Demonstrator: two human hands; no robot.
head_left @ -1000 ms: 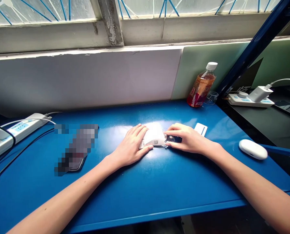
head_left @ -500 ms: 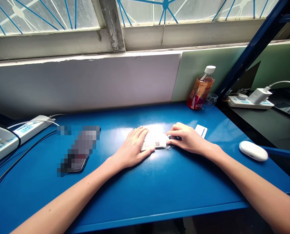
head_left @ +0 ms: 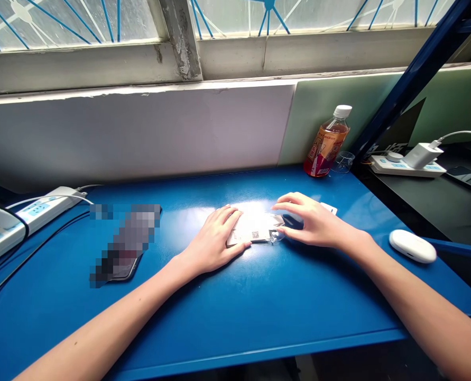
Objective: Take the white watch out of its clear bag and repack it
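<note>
A flat white box or packet (head_left: 255, 226) with a small printed square code lies on the blue table. Clear plastic film (head_left: 276, 236) sticks out at its right end, and glare washes out its top. My left hand (head_left: 215, 238) holds the packet's left end, fingers over the top and thumb along the near edge. Off the right end, my right hand (head_left: 312, 219) is open, thumb and fingers apart, with its fingertips close to the film. Whether they touch it I cannot tell. Partly hidden behind that hand is a white card (head_left: 329, 208).
A drink bottle (head_left: 327, 142) stands at the back right beside a clear plastic cup (head_left: 342, 162). A white rounded case (head_left: 412, 246) lies near the right edge. Further left are a partly blurred phone (head_left: 130, 267), a power strip (head_left: 37, 210) and cables (head_left: 40, 241).
My right hand has opened and drawn slightly right, away from the packet's end, letting go of it. The film there shows more. My left hand stays in place on the packet.
</note>
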